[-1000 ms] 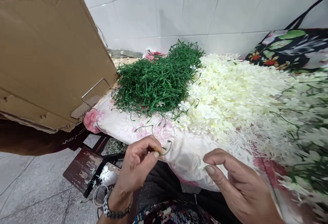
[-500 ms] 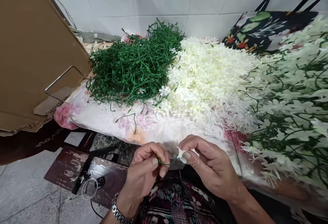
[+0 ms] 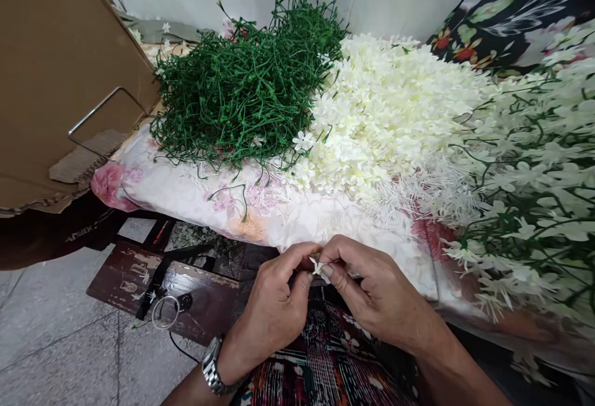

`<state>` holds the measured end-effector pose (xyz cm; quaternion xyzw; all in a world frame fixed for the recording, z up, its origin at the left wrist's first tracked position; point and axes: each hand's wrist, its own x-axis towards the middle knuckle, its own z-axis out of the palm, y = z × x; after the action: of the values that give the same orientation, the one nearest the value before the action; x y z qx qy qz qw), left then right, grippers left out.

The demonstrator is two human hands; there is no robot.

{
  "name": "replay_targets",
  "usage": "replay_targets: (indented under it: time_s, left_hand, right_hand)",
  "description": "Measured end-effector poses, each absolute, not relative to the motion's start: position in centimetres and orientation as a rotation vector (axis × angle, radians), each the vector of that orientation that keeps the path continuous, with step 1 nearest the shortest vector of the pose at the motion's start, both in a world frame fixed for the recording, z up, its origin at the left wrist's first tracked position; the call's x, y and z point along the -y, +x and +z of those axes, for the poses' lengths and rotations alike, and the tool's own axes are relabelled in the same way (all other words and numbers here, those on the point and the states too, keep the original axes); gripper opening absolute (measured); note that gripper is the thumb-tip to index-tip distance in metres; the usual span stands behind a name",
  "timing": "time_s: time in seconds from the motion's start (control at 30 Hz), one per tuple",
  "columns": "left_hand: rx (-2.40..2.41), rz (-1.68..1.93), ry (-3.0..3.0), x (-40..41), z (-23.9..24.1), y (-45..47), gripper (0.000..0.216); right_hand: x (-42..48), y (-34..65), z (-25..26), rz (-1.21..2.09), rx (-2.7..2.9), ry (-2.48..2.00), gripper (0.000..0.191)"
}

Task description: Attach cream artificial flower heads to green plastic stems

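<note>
A small white artificial flower [image 3: 317, 266] is pinched between my two hands above my lap. My right hand [image 3: 376, 291] grips its petals with thumb and forefinger. My left hand [image 3: 279, 297], with a metal watch on the wrist, closes its thumb and forefinger on the flower's other side; the green stem is hidden by the fingers. Beyond them, a heap of green plastic stems [image 3: 237, 96] lies at left centre. Cream-white petal blossoms [image 3: 385, 121] are piled beside it, with thin white stamen pieces [image 3: 432, 192] along their front. Stemmed white flowers [image 3: 534, 183] lie heaped at right.
A floral cloth [image 3: 186, 198] covers the work surface. A cardboard box [image 3: 69, 71] with a wire handle stands at left, and a dark floral bag [image 3: 515, 15] leans on the tiled wall at back right. Below left is a worn brown wooden board [image 3: 125, 276].
My hands have come together, and the green stem seen between them is now hidden. My left hand has moved right, up to the flower. The view has tilted downward.
</note>
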<state>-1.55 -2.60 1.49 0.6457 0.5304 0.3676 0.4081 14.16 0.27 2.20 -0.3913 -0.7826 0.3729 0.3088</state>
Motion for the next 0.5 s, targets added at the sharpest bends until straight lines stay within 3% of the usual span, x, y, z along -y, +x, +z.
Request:
replay_targets:
  time_s: [0.2,0.5]
  left_hand:
    - [-1.343,1.098,1.310,2.8,0.8,-0.9,0.021]
    - [-1.421,1.207,1.335,2.7,1.0,-1.0,0.022]
  right_hand:
    - [0.3,13.2,2.0,0.908,2.081,-0.991,0.012]
    - [0.4,14.4,2.1,0.850,1.932,-1.043,0.008]
